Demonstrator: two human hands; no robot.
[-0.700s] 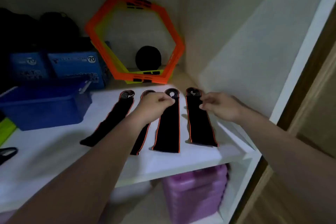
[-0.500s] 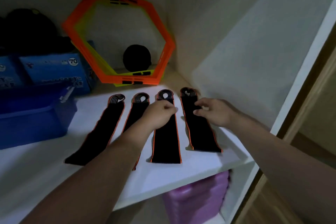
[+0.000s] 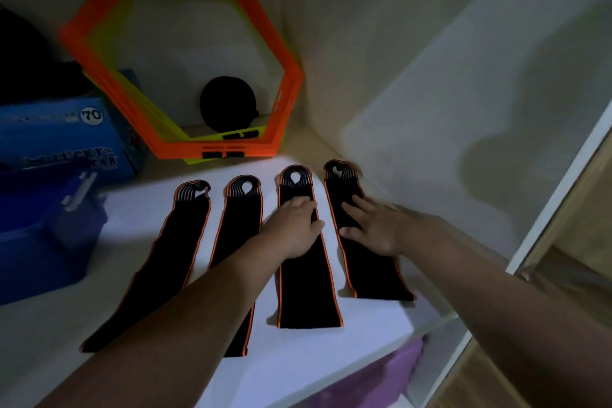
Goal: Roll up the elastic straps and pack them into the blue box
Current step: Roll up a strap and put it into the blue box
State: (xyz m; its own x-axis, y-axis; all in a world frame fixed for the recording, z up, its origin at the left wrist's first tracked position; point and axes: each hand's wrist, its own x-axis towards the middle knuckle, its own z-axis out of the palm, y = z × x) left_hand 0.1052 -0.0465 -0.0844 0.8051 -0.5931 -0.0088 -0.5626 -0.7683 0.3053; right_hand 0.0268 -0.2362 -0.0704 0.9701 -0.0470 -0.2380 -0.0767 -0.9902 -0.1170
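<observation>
I have four black elastic straps with orange edges. They lie flat, side by side, on the white shelf. None is rolled yet, so I think I am at the very start.

My left hand lies on the third strap, fingers out and not pinching. My right hand lies on the last strap, the one by the wall, with fingers spread wide and flat on it.

The blue box sits well apart on my left. I cannot see inside it.

I think I should pick just one strap. I need to grab one end with both hands, fold it over, and roll it tight so it does not spring open. Then the roll can go across to the box.
</observation>
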